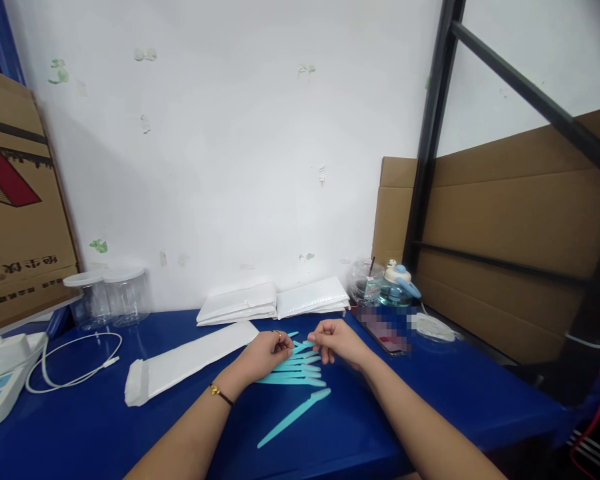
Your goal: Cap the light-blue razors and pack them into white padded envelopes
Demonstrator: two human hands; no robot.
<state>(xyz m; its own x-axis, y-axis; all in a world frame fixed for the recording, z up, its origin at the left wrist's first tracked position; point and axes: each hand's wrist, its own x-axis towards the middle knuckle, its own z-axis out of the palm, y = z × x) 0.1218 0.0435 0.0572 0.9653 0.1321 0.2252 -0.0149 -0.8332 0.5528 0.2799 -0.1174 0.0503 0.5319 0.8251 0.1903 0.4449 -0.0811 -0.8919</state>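
Several turquoise eyebrow razors (295, 376) lie in a fanned row on the blue table, their pale capped heads pointing right. One more eyebrow razor (293, 419) lies apart, slanting, nearer to me. My left hand (267, 353) is curled over the row's left part, fingers closed at a razor's handle; its fingertips partly hide the handles. My right hand (335, 341) pinches the head end of an eyebrow razor (303, 347) at the far side of the row. A white padded envelope (195, 360) lies flat just left of my left hand.
White padded envelopes (237, 303) are stacked against the wall. Two clear lidded jars (125, 297), a white cable (75, 387) and a power strip (5, 387) are at left. A phone (387, 333), a blue-handled bottle (397, 287) and a plastic cup (366, 283) stand or lie right.
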